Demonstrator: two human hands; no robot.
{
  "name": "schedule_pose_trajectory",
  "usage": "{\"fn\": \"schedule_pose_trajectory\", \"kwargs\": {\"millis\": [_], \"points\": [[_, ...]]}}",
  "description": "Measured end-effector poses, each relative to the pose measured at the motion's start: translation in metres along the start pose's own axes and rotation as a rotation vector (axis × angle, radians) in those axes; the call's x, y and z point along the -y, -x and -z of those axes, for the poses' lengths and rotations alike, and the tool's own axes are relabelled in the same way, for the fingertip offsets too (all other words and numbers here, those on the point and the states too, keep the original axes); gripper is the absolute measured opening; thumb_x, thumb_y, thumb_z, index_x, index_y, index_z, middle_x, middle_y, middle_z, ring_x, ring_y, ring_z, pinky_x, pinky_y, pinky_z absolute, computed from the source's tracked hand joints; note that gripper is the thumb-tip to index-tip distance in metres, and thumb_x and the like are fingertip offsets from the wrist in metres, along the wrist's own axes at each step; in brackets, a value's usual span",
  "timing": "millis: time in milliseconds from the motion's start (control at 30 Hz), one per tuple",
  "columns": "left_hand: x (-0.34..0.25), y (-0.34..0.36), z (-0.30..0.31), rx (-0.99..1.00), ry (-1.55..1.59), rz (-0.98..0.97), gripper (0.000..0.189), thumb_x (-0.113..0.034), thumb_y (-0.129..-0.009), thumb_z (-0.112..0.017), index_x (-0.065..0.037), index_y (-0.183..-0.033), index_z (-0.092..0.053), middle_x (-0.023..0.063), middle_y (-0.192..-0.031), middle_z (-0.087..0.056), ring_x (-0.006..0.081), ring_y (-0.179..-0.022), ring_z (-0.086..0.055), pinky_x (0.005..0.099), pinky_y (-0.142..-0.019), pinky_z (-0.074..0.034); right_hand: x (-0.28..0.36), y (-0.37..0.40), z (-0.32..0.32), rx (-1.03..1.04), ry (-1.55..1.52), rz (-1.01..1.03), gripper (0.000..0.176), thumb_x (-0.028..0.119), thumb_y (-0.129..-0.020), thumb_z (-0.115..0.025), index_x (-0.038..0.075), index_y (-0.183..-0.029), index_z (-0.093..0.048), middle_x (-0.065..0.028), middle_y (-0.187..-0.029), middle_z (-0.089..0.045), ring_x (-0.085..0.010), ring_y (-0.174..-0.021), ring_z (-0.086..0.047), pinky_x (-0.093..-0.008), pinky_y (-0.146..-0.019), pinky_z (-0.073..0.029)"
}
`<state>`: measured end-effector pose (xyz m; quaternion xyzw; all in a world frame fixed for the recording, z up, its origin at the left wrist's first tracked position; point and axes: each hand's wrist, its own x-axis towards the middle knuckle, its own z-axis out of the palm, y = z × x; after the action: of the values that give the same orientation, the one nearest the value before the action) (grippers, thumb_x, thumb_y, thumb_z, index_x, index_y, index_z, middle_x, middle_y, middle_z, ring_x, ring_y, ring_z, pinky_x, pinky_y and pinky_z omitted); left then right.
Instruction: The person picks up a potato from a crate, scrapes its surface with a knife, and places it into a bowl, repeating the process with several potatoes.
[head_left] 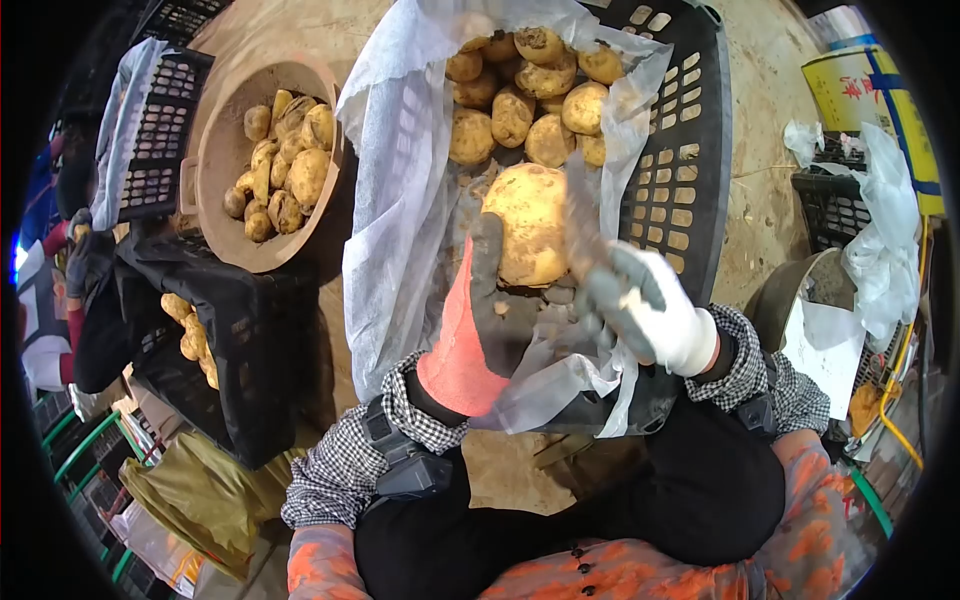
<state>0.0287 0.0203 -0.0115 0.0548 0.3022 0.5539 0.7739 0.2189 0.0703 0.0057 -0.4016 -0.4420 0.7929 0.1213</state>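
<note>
My left hand [470, 330], in a coral and grey glove, holds a large potato [528, 225] from its left and lower side; most of its fingers are hidden beneath. In a white and grey glove, my right hand [645, 305] grips what looks like a knife [579, 205], its dark blade smeared by motion along the potato's right side. Both hands are over a black plastic crate [690, 150] lined with a whitish plastic sheet [395, 210]. Several more potatoes [513, 115] lie at the crate's far end.
To the left stands a round basin [215, 220] holding potatoes and cut pieces. Below it is a black crate [265, 370] with several potatoes. Another person's gloved hand [78, 265] shows at far left. A yellow box [845, 95] and plastic-draped crate [835, 205] are at right.
</note>
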Motion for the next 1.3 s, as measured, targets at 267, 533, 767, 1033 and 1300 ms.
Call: {"fn": "schedule_pose_trajectory", "kwargs": {"millis": [267,533,767,1033,1300], "points": [[0.002,0.0,0.008,0.037,-1.348,-0.507,0.063,-0.002,-0.072,-0.067,0.002,-0.13,-0.043,0.0244,-0.127,-0.046,0.0412,-0.115,-0.048,0.0506,-0.095,-0.04,-0.012,-0.005,0.006,0.019,0.729,0.552,0.038,0.018,-0.082,-0.056,-0.005,-0.111,-0.052,-0.0178,-0.073,-0.057,-0.0383,-0.066,-0.057,-0.0368,-0.062,-0.049],[0.002,0.001,0.013,0.048,-1.521,-0.7,0.071,0.002,-0.072,-0.063,0.004,-0.137,-0.034,0.0259,-0.128,-0.046,0.0389,-0.115,-0.05,0.0445,-0.098,-0.042,-0.005,-0.005,0.0,-0.085,0.924,0.516,0.041,0.018,-0.08,-0.057,-0.003,-0.115,-0.052,-0.0169,-0.083,-0.063,-0.0367,-0.076,-0.061,-0.0405,-0.066,-0.049],[-0.003,-0.003,-0.008,-0.071,-0.861,-0.303,0.053,0.002,-0.087,-0.052,0.003,-0.136,-0.033,0.0203,-0.126,-0.051,0.0287,-0.116,-0.053,0.0364,-0.098,-0.043,-0.004,-0.005,0.004,-0.135,0.129,0.291,0.036,0.022,-0.084,-0.055,-0.005,-0.108,-0.053,-0.0098,-0.075,-0.058,-0.0168,-0.068,-0.058,-0.0299,-0.062,-0.047],[-0.001,0.002,0.004,-0.077,-0.832,-0.223,0.041,0.0,-0.095,-0.043,0.002,-0.135,-0.034,0.016,-0.125,-0.05,0.0221,-0.113,-0.054,0.0312,-0.092,-0.046,-0.015,-0.011,0.01,-0.038,0.948,0.503,0.04,0.018,-0.08,-0.058,-0.004,-0.113,-0.054,-0.0193,-0.087,-0.061,-0.034,-0.078,-0.062,-0.038,-0.067,-0.05],[-0.009,-0.007,-0.011,-0.037,-0.824,-0.362,0.036,-0.009,-0.097,-0.047,0.006,-0.128,-0.04,0.0144,-0.121,-0.056,0.0221,-0.11,-0.058,0.0311,-0.094,-0.047,-0.011,-0.005,0.011,-0.184,0.259,0.244,0.03,0.02,-0.085,-0.056,-0.006,-0.099,-0.055,-0.0107,-0.077,-0.058,-0.0196,-0.063,-0.059,-0.0314,-0.062,-0.048]]}}
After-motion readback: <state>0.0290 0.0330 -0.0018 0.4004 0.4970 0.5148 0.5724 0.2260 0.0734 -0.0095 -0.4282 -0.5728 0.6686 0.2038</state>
